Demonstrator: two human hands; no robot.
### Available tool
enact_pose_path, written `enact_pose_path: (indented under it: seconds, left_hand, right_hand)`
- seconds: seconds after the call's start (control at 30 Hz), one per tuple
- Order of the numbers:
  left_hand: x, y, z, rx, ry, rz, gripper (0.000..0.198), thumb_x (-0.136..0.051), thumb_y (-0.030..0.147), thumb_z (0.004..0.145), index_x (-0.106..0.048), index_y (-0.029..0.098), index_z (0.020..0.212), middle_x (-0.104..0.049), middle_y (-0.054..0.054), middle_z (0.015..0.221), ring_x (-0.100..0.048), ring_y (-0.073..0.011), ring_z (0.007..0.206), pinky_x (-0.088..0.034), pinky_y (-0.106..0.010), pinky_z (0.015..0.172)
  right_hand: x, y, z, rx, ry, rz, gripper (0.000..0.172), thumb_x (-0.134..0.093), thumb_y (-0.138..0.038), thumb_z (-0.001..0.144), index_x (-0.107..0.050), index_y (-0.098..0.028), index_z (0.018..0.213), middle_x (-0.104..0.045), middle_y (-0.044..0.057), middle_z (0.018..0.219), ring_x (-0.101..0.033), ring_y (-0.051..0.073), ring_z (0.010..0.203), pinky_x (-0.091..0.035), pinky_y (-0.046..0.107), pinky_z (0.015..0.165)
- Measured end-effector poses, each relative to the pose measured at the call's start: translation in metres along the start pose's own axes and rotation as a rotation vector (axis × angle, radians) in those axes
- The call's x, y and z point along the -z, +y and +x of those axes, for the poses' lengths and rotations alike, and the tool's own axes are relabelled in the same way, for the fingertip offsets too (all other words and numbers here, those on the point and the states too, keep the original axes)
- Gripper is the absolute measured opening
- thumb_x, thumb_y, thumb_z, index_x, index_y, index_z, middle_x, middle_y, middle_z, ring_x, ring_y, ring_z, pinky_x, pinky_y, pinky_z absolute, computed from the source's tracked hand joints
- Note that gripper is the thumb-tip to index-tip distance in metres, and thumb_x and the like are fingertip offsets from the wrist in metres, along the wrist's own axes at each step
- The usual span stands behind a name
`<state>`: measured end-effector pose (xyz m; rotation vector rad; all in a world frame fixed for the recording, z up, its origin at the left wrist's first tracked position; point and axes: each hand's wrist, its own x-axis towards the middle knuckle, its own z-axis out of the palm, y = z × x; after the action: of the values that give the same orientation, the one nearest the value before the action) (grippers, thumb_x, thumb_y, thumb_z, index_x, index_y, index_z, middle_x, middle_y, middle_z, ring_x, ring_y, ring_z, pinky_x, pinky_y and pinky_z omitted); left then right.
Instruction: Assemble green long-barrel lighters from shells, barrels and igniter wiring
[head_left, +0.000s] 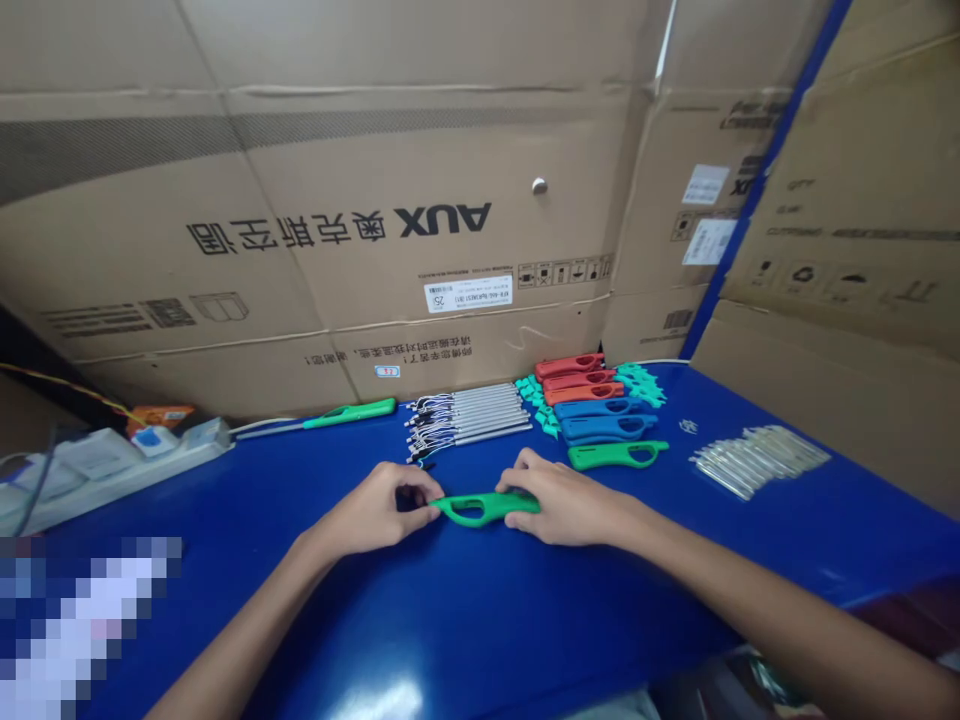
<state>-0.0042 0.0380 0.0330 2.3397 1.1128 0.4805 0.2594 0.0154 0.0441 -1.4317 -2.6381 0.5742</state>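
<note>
A green plastic lighter handle (480, 508) with a trigger opening lies level between my two hands, just above or on the blue table. My left hand (394, 508) pinches its narrow tip between thumb and fingers. Around its wider end my right hand (562, 502) is closed, hiding part of it. Behind my hands is a row of metal rods with thin wires (487, 415). To the right of the rods lie red lighter handles (570, 365), blue handles (607, 428) and another green handle (615, 455). Small teal plastic pieces (641, 384) are heaped beside them.
A green lighter with a long metal rod (351, 412) lies at the back left. Nearby stands a white power strip (112, 460) with plugs. Several clear, slender parts (759, 460) lie at the right. Cardboard panels (337, 200) wall off the back of the blue table (480, 620).
</note>
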Motion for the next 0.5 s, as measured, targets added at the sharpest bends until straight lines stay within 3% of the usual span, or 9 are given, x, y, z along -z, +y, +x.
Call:
enact_pose_path:
  seconds: [0.17, 0.3, 0.37, 0.5]
  left_hand:
    - [-0.005, 0.005, 0.000, -0.020, 0.161, -0.093, 0.026, -0.060, 0.036, 0.087, -0.073, 0.015, 0.090, -0.074, -0.006, 0.083, -0.065, -0.0176, 0.075, -0.051, -0.027, 0.071]
    - [-0.013, 0.013, 0.000, -0.071, 0.195, -0.141, 0.026, -0.055, 0.034, 0.091, -0.072, 0.015, 0.092, -0.072, -0.005, 0.083, -0.064, -0.0172, 0.075, -0.049, -0.028, 0.072]
    - [-0.016, 0.017, 0.000, -0.100, 0.193, -0.152, 0.026, -0.052, 0.033, 0.093, -0.071, 0.015, 0.091, -0.070, -0.005, 0.080, -0.062, -0.0165, 0.074, -0.048, -0.028, 0.072]
    - [-0.020, 0.021, -0.001, -0.143, 0.171, -0.161, 0.033, -0.048, 0.038, 0.096, -0.068, 0.015, 0.084, -0.066, -0.004, 0.075, -0.058, -0.0165, 0.071, -0.044, -0.028, 0.071]
  right_hand:
    - [0.005, -0.014, -0.015, 0.009, 0.127, -0.002, 0.017, -0.059, -0.032, 0.090, -0.064, -0.020, 0.102, -0.061, 0.004, 0.101, -0.061, 0.019, 0.085, -0.039, 0.028, 0.068]
    - [0.006, -0.027, -0.022, 0.150, 0.211, -0.026, 0.027, -0.052, -0.027, 0.094, -0.059, -0.021, 0.120, -0.065, 0.005, 0.102, -0.062, 0.018, 0.083, -0.040, 0.029, 0.069]
    - [0.009, -0.032, -0.025, 0.261, 0.206, -0.074, 0.031, -0.046, -0.020, 0.095, -0.058, -0.022, 0.124, -0.066, 0.004, 0.100, -0.062, 0.017, 0.080, -0.039, 0.028, 0.067]
    - [0.018, -0.038, -0.032, 0.402, 0.097, -0.175, 0.026, -0.049, -0.013, 0.087, -0.065, -0.021, 0.106, -0.066, 0.003, 0.096, -0.061, 0.016, 0.077, -0.036, 0.029, 0.064]
